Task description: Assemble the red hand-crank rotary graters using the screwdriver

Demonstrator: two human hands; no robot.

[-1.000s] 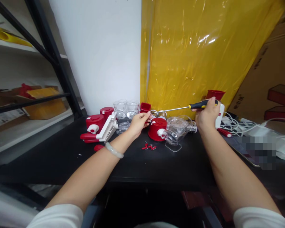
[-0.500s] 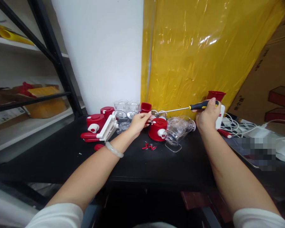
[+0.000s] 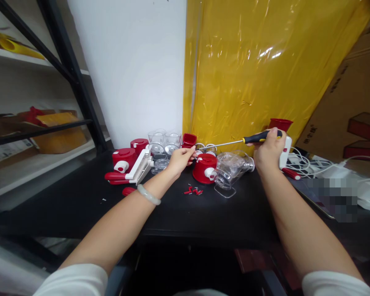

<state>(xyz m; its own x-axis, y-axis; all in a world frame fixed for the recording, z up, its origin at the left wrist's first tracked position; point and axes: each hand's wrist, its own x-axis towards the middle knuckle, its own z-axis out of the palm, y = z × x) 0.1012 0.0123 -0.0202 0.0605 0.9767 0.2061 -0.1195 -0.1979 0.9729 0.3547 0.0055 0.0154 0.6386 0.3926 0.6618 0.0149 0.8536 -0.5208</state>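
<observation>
Fingers (image 3: 275, 135) of the right hand (image 3: 269, 151), in the head view, wrap closely around the handle of a screwdriver (image 3: 248, 139), whose shaft slants leftward over the red base (image 3: 204, 164). At its tip, just left of that base's top, the left hand (image 3: 179, 161) has thumb and fingertips pressed together; what they pinch is too small to tell. Behind the base, a yellow-wrapped panel (image 3: 243, 82) limits reach; in front of it, the black table (image 3: 203, 218) runs to its near edge. Two more red bases (image 3: 124, 158) stand well left of it, with one white frame with a red handle (image 3: 141, 165) beside them and two clear cups (image 3: 173, 138) nearer. One clear plastic body (image 3: 231, 164) lies just right of it. Small red pieces (image 3: 190, 190) lie before it, too jumbled to count.
</observation>
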